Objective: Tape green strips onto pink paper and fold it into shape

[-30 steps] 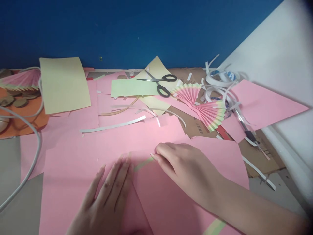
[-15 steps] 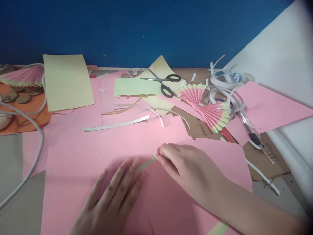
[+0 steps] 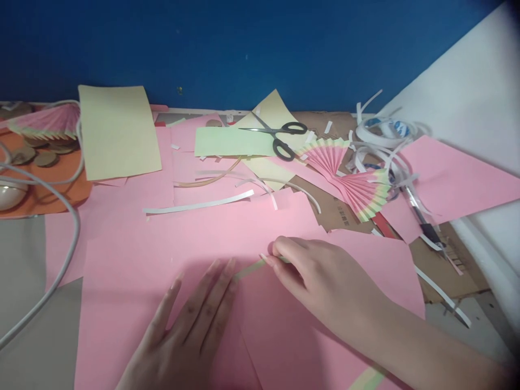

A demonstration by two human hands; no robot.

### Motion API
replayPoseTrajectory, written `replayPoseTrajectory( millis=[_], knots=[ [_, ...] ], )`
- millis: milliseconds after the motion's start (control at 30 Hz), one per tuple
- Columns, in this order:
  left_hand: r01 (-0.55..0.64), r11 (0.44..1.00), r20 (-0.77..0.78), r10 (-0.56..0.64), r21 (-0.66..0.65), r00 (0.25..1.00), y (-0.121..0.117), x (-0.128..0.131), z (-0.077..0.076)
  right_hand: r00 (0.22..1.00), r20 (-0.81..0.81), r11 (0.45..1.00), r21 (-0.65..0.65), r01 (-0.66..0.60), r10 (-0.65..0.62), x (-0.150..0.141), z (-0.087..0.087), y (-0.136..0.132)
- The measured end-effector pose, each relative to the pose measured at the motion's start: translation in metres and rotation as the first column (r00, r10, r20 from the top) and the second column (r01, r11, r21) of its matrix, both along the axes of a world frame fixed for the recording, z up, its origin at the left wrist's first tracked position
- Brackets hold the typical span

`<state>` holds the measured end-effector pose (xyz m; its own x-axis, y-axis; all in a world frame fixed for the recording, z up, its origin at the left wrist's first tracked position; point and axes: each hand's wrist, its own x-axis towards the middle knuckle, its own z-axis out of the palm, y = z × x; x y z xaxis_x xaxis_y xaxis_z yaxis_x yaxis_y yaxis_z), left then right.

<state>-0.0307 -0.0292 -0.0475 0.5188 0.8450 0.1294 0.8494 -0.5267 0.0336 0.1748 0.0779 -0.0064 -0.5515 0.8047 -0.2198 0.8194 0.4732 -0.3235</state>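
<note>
My left hand lies flat on a pink paper sheet, its fingers stretched out. A narrow green band runs along the sheet's far edge, between my two hands. At that edge my right hand is closed, thumb and bent forefinger pinching the green-banded paper; its other fingers are tucked under and mostly hidden. Another green and yellow edge shows below my right forearm. Just beyond the hands, a white strip rests on larger pink paper.
Black-handled scissors lie on a green sheet. Beside them is a pleated pink fan. White tape strips and a pen sit at right. A white cable curves along the left, near yellow paper.
The whole view has shifted slightly, with things appearing a little further right. The left fingers have drawn closer together; the right hand keeps its pinch at the green edge.
</note>
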Motion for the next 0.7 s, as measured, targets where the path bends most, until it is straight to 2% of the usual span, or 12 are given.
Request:
replayPoseTrajectory(
  millis=[200,700],
  knots=[
    [-0.031,0.998,0.013,0.032,-0.049,0.999,-0.0025,-0.0006,-0.0025,1.0,0.02,1.0,-0.002,0.0,0.0,-0.002,0.0004,-0.001],
    [-0.016,0.999,0.05,0.018,-0.046,0.999,-0.0008,0.0001,-0.0011,1.0,0.02,1.0,0.018,-0.013,0.013,-0.0016,-0.0005,-0.0017]
  ],
)
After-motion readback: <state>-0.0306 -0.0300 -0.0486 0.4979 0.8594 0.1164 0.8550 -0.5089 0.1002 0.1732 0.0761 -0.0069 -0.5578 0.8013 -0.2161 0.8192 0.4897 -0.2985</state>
